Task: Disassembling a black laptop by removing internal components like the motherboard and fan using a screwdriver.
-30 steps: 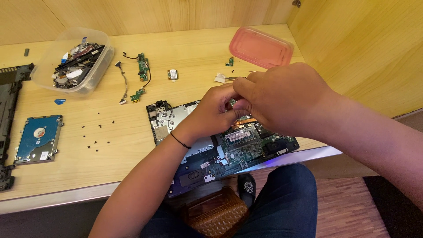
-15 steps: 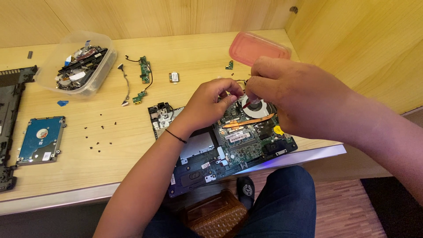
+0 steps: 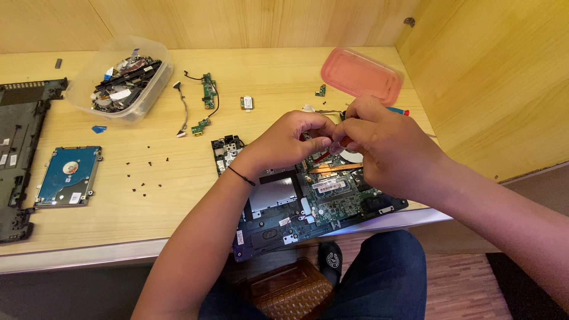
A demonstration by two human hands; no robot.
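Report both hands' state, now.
Left hand: fingers pinched over the laptop motherboard; held item unclear.
Right hand: closed on a red-handled tool.

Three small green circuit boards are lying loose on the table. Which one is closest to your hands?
The tiny green board beside the pink lid, just beyond the right hand. The other two, the long board and the small wired board, lie farther left.

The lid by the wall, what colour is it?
The lid is translucent pink, seen in the head view.
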